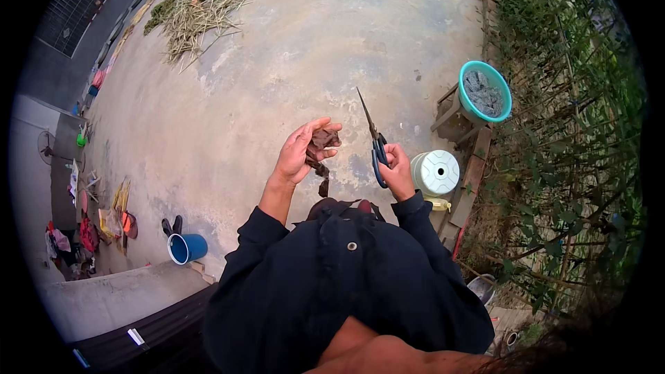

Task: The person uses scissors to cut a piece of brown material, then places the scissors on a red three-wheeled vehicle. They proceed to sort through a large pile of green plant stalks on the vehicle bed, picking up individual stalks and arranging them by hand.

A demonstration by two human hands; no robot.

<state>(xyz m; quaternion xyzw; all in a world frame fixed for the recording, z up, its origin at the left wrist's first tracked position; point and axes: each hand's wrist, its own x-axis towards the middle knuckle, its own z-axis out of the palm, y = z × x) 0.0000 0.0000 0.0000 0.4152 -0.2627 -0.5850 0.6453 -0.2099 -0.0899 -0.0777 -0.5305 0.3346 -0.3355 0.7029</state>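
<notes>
In the lower left of the frame, a blue bucket (197, 248) lies tipped on the floor (277, 62). In the upper left is a pile of dry stalks (201, 21).

Near the middle, the left hand (294, 156) is curled around a crumpled brown strip (325, 140), and one end hangs down below the hand. I cannot tell if it is cloth or something else. It looks thin, light and floppy, so it should bend easily and not push back. It may tear if pulled hard. The bunched part in the fingers looks like a good place to pinch it, because the loose end would just swing about.

Just right of that, the scissors (379, 147) point to the top of the frame, apart from the strip. The long blades look close together. They seem hard and stiff, a bit heavy, and sharp at the tip. The safe place to hold them is the dark handle loops, well away from the blades. The right hand (397, 174) is closed on those loops, though some fingers are hidden.

Farther right is a white round container (438, 170), then a teal basin (508, 102) with grey stuff inside.
</notes>
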